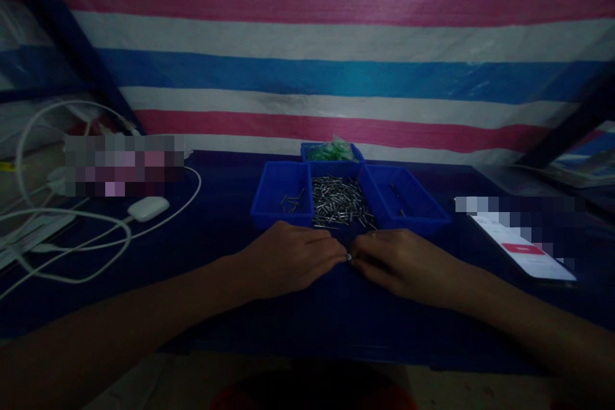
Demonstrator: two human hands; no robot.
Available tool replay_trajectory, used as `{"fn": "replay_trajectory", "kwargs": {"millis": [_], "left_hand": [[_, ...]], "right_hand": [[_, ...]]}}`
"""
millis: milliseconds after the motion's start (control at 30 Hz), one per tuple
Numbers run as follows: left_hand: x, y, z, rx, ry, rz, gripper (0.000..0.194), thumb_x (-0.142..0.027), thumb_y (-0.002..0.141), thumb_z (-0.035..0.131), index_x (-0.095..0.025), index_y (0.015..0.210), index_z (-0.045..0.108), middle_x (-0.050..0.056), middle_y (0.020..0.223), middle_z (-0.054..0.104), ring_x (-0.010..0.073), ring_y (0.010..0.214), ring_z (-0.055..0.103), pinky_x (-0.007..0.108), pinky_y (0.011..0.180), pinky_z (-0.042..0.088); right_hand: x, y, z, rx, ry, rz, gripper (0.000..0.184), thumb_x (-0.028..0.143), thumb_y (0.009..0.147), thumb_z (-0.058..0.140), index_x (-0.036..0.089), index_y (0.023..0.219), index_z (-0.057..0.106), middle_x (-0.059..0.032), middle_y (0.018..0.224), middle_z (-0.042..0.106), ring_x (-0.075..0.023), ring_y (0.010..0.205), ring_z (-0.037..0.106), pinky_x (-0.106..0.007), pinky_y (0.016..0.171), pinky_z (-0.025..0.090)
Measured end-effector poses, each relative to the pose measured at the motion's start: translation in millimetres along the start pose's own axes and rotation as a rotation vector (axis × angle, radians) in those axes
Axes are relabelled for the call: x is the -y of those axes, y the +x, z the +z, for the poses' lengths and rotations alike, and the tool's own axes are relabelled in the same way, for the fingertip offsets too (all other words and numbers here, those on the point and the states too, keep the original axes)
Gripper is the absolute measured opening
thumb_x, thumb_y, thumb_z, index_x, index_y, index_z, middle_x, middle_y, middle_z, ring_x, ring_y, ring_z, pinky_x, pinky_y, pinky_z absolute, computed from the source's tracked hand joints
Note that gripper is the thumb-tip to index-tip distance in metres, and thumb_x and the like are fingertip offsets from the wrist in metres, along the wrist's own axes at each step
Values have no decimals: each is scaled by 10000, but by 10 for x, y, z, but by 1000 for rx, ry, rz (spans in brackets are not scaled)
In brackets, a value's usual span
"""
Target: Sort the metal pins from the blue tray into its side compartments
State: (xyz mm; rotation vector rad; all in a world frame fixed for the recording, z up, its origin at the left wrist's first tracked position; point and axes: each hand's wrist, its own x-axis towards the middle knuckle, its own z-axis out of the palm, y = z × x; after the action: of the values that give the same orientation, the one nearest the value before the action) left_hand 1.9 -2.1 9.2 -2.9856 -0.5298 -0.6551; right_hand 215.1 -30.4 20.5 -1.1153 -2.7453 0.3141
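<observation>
My left hand (302, 256) and my right hand (401, 262) meet over the front of the blue table, fingers closed in a pinch. Between their fingertips shows the round, shiny end of a small metal piece (348, 257); the rest of it is hidden by the fingers. Just beyond my hands lies a pile of thin metal pins (340, 200), perhaps rivets or nails. A blue bin (257, 208) on the left of the pile holds several pins. Another blue bin (435, 214) on the right has a few pins inside.
Behind the pile stands a third blue bin (303, 152) with green plastic bags (329, 152). A lit phone (523, 246) lies at the right. White cables (127, 230) and a white charger case (148, 209) occupy the left. A striped sheet (307, 77) hangs behind the table.
</observation>
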Motion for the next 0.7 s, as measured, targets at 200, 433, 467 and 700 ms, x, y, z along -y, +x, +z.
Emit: {"fn": "replay_trajectory", "kwargs": {"millis": [200,433,467,700], "left_hand": [[33,0,-18,4,122,-31,192,-230,899,369,-170,904,552,-15,784,622,100,720,592,200,600,422],[44,13,-1,200,207,-180,207,-269,891,370,-175,807,534,-10,713,622,136,619,600,216,508,415],[33,16,2,231,213,-189,207,-278,889,370,-178,806,531,-8,708,625,142,606,601,221,498,417],[2,22,25,340,319,-318,290,-371,871,372,-187,1052,503,32,638,632,188,522,600,251,457,410]], "right_hand": [[-12,-6,-24,-30,-44,4,89,173,837,417,165,806,500,-7,697,545,-109,603,524,-216,559,369],[-24,-21,-62,-139,-135,-2,223,235,893,338,151,891,545,-37,720,568,-128,635,539,-244,596,395],[-27,-24,-67,-149,-144,-5,231,241,896,335,150,893,548,-39,723,572,-129,638,541,-245,601,398],[-173,-52,-250,-338,-304,82,235,258,872,357,155,868,569,-47,724,595,-146,645,562,-258,598,408]]}}
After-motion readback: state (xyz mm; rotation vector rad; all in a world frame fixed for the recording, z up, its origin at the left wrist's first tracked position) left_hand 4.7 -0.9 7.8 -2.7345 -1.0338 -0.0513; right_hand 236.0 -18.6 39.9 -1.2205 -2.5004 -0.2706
